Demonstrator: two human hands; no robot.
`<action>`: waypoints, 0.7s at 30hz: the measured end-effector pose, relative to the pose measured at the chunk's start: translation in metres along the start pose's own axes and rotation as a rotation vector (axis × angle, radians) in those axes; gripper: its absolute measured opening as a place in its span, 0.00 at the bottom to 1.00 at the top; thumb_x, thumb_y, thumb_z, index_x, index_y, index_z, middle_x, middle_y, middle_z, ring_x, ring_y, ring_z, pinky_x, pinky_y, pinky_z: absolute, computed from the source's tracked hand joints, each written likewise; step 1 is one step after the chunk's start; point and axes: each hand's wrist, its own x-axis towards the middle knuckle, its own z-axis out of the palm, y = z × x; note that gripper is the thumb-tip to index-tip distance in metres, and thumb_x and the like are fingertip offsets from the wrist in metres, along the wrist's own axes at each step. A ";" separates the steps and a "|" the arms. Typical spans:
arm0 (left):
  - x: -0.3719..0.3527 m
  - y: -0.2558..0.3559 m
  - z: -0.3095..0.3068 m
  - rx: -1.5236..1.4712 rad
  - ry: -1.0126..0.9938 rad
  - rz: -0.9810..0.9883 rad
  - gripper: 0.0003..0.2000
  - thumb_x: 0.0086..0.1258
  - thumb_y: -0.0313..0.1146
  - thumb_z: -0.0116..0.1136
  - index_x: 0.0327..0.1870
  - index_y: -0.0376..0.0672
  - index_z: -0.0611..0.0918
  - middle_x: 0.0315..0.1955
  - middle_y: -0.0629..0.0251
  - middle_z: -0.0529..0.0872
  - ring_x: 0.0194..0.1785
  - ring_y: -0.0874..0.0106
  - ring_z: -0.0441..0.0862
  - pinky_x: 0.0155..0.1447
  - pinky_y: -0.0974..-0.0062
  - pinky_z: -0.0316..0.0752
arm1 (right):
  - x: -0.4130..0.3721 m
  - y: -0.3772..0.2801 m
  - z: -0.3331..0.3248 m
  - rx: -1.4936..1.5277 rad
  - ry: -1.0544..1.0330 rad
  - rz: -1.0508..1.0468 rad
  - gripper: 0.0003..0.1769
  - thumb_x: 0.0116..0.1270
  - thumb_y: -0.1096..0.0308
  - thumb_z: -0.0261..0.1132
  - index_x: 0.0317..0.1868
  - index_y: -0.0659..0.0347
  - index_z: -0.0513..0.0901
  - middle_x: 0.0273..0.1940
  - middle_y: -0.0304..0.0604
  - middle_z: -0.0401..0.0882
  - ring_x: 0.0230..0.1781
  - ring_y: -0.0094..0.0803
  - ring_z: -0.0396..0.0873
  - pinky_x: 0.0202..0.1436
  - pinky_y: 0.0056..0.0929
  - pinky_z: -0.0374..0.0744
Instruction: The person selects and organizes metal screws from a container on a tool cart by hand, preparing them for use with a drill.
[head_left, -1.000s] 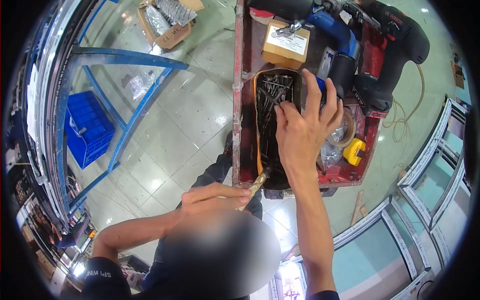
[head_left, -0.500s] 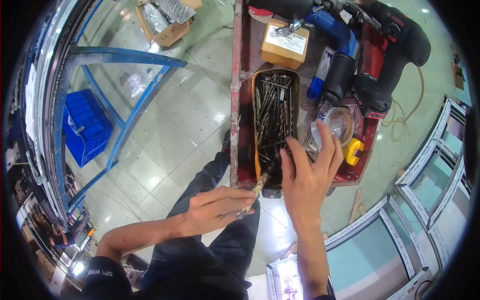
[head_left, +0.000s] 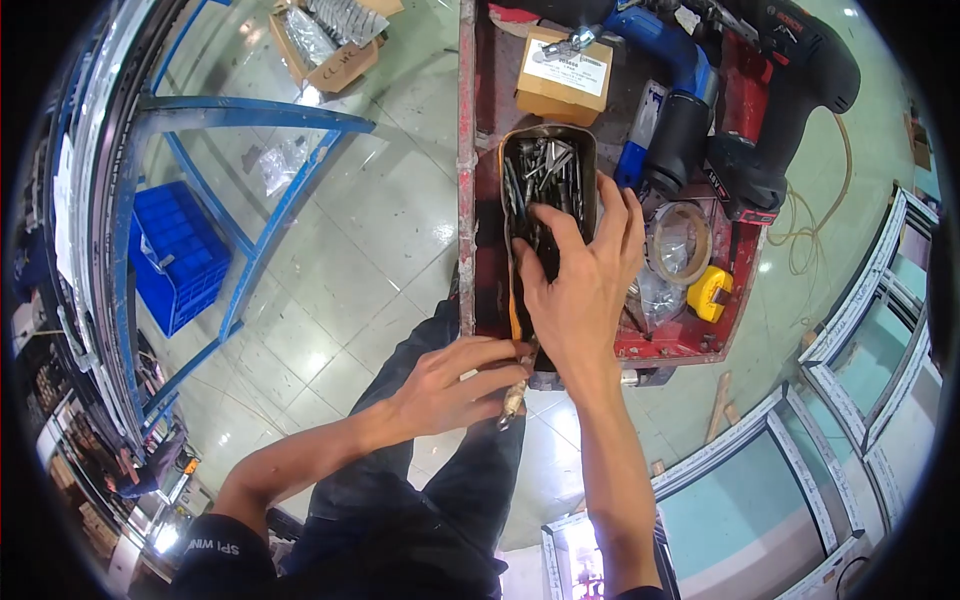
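Note:
My left hand [head_left: 455, 388] is closed around a long, gold-coloured spiral drill bit [head_left: 513, 402], its lower end sticking out below the fingers. The other end of the bit is hidden by the fingers and the near edge of the tin. An oblong open tin [head_left: 506, 240] lies in front of me, full of loose dark and silvery drill bits [head_left: 548, 165]. My right hand [head_left: 580, 265] reaches down into it, thumb and forefinger apart on the bits. Whether any bit is pinched there does not show.
Around the tin is a worn red toolbox [head_left: 467, 200]. It also holds a cardboard box [head_left: 562, 75], a blue-and-black power tool [head_left: 680, 140], a black cordless drill [head_left: 790, 110], a tape roll [head_left: 700, 240] and a yellow tape measure [head_left: 710, 293]. A blue metal frame [head_left: 245, 115] stands left.
My right hand has moved left from beside the tin into it, among the drill bits. My left hand has shifted slightly up and right, with the gold-coloured drill bit held closer to the tin.

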 end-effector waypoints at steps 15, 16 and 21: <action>-0.004 -0.022 0.025 0.269 0.213 0.173 0.22 0.63 0.48 0.75 0.53 0.45 0.88 0.51 0.65 0.91 0.34 0.72 0.88 0.33 0.81 0.78 | 0.055 0.018 -0.024 -0.239 -0.082 -0.241 0.11 0.57 0.72 0.71 0.42 0.58 0.89 0.69 0.57 0.67 0.73 0.64 0.61 0.70 0.60 0.69; -0.004 -0.021 0.024 0.284 0.199 0.171 0.21 0.64 0.47 0.75 0.54 0.46 0.88 0.51 0.65 0.91 0.34 0.72 0.87 0.32 0.81 0.77 | 0.055 0.019 -0.032 -0.215 -0.119 -0.218 0.10 0.57 0.72 0.72 0.41 0.58 0.89 0.67 0.57 0.68 0.73 0.63 0.62 0.70 0.59 0.69; -0.005 -0.025 0.028 0.266 0.235 0.190 0.21 0.63 0.45 0.76 0.54 0.47 0.88 0.51 0.66 0.91 0.32 0.73 0.87 0.31 0.82 0.77 | 0.048 0.011 -0.041 -0.256 -0.165 -0.213 0.09 0.62 0.65 0.75 0.41 0.58 0.89 0.69 0.57 0.67 0.72 0.66 0.61 0.70 0.59 0.69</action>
